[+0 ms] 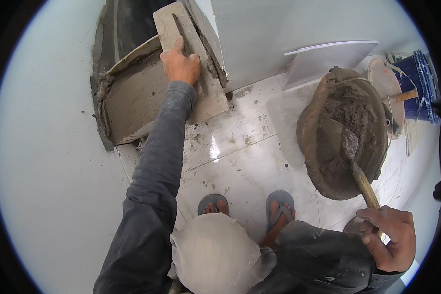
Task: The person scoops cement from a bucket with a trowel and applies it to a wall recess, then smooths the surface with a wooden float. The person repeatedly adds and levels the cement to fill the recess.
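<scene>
My left hand (181, 63) is closed round the handle of a long, flat plastering float (208, 100). The index finger lies stretched along the handle. The float is over the right side of a ledge (132, 100) coated with wet grey mortar. At the right, my right hand (389, 235) grips the end of a trowel's wooden handle (365, 186). The trowel blade (335, 134) is down in a mortar-smeared bucket (308, 130) that holds thick mortar (350, 105). Part of the blade is covered with mortar.
White floor tiles (245, 161) are spotted with mortar crumbs. My sandalled feet (279, 210) stand between ledge and bucket. Pale walls (44, 147) close in the left and far side. A white panel (323, 63) leans at the back; a blue bucket (411, 83) stands far right.
</scene>
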Motion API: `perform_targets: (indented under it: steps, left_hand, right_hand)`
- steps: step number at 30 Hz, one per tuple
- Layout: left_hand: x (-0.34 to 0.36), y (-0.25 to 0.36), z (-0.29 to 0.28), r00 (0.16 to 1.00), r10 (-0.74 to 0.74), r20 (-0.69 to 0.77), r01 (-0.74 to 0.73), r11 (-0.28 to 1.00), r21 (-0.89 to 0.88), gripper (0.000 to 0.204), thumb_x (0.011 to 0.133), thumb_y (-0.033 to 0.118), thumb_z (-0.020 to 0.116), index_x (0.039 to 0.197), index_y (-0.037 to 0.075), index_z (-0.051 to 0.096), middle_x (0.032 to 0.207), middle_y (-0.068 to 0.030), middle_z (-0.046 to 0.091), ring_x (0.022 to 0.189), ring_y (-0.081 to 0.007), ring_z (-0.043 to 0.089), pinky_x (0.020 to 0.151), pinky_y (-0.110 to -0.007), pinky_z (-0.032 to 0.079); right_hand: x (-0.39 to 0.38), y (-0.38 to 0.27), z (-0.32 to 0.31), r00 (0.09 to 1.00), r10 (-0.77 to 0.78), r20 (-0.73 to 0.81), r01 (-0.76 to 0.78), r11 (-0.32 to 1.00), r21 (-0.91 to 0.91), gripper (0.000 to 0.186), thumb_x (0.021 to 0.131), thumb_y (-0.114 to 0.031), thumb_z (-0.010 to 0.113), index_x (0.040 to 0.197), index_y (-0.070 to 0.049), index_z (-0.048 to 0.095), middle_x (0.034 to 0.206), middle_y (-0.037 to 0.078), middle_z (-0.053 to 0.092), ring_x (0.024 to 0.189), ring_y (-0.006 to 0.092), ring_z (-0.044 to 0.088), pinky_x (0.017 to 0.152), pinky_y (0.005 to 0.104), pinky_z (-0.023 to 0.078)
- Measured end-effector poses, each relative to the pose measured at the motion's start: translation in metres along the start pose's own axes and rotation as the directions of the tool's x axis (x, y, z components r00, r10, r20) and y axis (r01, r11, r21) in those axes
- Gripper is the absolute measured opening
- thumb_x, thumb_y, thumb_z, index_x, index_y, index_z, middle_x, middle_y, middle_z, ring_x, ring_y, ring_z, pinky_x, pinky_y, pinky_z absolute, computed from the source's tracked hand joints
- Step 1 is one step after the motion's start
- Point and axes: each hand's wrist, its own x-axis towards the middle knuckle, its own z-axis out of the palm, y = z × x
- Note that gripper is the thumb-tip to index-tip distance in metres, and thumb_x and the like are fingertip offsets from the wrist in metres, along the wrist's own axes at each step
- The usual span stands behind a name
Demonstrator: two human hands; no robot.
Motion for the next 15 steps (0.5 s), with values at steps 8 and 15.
perform_targets:
  steps: [8, 15]
  left_hand:
    - [0.049, 0.012, 0.01, 1.0, -0.014, 0.021, 0.014, 1.0, -0.001, 0.065, 0.076, 0.02, 0.068, 0.141, 0.018, 0.057, 0.129, -0.0296, 0.052, 0.116, -0.0417, 0.057, 0.106, -0.041, 0.045]
    - [0.015, 0.002, 0.016, 0.994, -0.093, 0.064, 0.097, 0.993, -0.067, 0.062, 0.077, 0.018, 0.066, 0.138, 0.014, 0.059, 0.13, -0.0297, 0.05, 0.117, -0.0426, 0.055, 0.106, -0.041, 0.045]
  right_hand:
    - [-0.001, 0.003, 0.002, 0.999, -0.027, 0.036, 0.026, 0.999, 0.031, 0.031, 0.084, -0.02, 0.069, 0.101, 0.006, 0.071, 0.067, 0.014, 0.066, 0.058, 0.0223, 0.066, 0.059, 0.0319, 0.051]
    - [-0.001, -0.001, 0.002, 1.0, 0.015, 0.027, -0.016, 1.0, 0.022, 0.03, 0.082, -0.018, 0.069, 0.101, 0.006, 0.071, 0.069, 0.014, 0.067, 0.058, 0.0224, 0.066, 0.06, 0.0322, 0.051]
